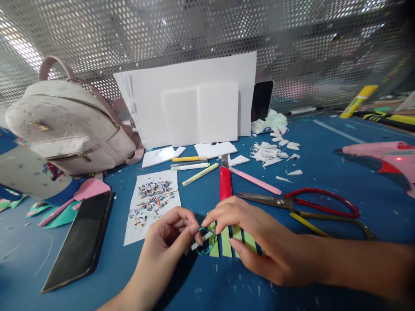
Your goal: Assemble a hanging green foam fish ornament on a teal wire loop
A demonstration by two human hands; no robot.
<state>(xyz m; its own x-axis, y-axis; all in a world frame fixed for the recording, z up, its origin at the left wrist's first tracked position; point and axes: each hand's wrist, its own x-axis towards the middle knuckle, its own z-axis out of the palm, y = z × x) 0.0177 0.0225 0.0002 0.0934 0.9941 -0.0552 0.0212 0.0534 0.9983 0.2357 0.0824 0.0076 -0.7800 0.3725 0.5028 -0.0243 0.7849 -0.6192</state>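
My left hand (171,235) is closed in a pinch on a thin green loop (212,248), low in the middle of the view. A short white strip (201,241) crosses the loop by my left fingertips. My right hand (256,242) reaches in from the right, its index fingertip against the top of the loop and its thumb held apart. Beneath the right hand lie several light green strips (226,244) on the blue table. Just beyond it is a red-handled knife (225,181), partly hidden by the fingers. What sits between the left fingertips is partly covered.
Scissors (288,202) lie to the right, below a pink glue gun (382,155). Left are a paper with small coloured bits (175,190), a phone (79,242) and a backpack (74,125). Pens (200,174), white scraps (267,153) and a standing white board (145,103) are behind.
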